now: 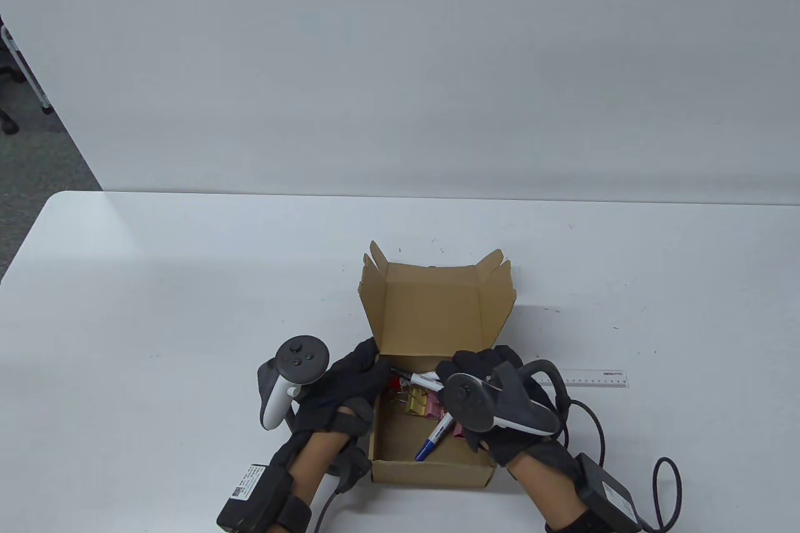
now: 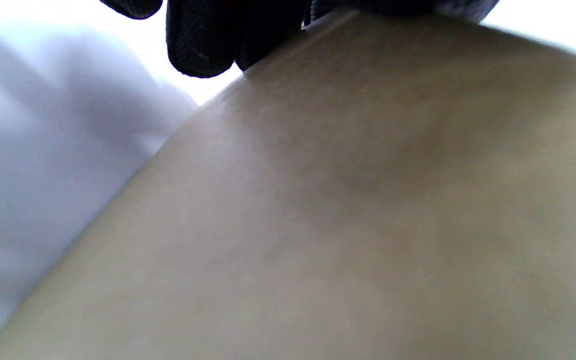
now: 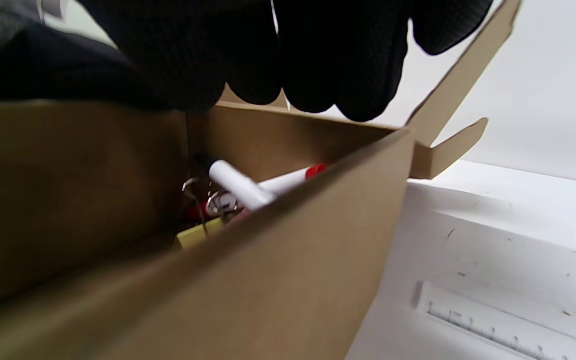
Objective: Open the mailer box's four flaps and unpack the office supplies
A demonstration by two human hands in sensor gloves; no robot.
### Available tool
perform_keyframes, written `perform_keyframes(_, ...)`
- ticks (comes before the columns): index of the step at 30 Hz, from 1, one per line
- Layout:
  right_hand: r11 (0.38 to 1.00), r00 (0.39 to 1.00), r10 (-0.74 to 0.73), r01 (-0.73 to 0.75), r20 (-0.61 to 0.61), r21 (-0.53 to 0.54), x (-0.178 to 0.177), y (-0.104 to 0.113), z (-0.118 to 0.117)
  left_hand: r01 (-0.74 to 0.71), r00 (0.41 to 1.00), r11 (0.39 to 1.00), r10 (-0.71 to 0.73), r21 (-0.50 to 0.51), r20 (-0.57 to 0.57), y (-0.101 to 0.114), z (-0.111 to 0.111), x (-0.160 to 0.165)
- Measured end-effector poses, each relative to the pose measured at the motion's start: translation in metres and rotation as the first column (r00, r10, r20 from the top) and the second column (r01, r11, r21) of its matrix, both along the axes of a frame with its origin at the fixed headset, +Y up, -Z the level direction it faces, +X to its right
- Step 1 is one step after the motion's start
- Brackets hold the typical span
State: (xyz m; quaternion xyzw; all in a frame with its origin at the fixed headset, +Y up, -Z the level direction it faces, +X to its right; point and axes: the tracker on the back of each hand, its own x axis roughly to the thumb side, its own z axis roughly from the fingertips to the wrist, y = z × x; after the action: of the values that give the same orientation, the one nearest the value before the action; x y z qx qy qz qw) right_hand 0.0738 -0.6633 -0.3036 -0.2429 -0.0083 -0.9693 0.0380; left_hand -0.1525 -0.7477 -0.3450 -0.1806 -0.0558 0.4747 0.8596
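Note:
The brown mailer box [image 1: 431,472] stands open near the table's front edge, its lid [image 1: 431,314] upright at the back with side flaps spread. Inside lie a black-capped marker [image 1: 417,378], a blue marker [image 1: 435,438], a red-capped marker [image 3: 313,172] and gold and pink binder clips [image 1: 417,403]. My left hand [image 1: 359,370] grips the box's left wall [image 2: 368,200], fingers [image 2: 198,45] curled over its rim. My right hand [image 1: 465,367] hovers over the box's right side. Its fingertips [image 3: 318,95] hang just above the markers and hold nothing.
A clear ruler [image 1: 594,378] lies on the white table [image 1: 187,308] just right of the box, also seen as a ruler [image 3: 493,332] in the right wrist view. Glove cables [image 1: 662,489] trail at the front right. A wall panel rises behind the table.

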Motion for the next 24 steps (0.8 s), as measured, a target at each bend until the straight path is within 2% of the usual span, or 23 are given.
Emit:
perform_keyframes(8, 0.971, 0.970, 0.241, -0.240, 0.033, -0.018, -0.044, -0.013, -0.009, -0.004, 1.000, 1.000, 0.004, -0.002, 0.003, 0.000, 0.000, 0.000)
perform_keyframes(17, 0.931, 0.924, 0.364, -0.364, 0.119, -0.018, -0.065, -0.026, -0.021, -0.005, 1.000, 1.000, 0.005, -0.003, 0.003, 0.000, 0.000, 0.000)
perform_keyframes(20, 0.909, 0.898, 0.416, -0.413, 0.143, -0.054, -0.067, -0.032, -0.024, -0.004, 1.000, 1.000, 0.004, -0.003, 0.003, 0.000, 0.000, 0.000)
perform_keyframes(24, 0.905, 0.894, 0.424, -0.414, 0.144, -0.095, -0.066, -0.033, -0.029, -0.006, 1.000, 1.000, 0.006, -0.005, 0.004, -0.001, 0.000, 0.000)
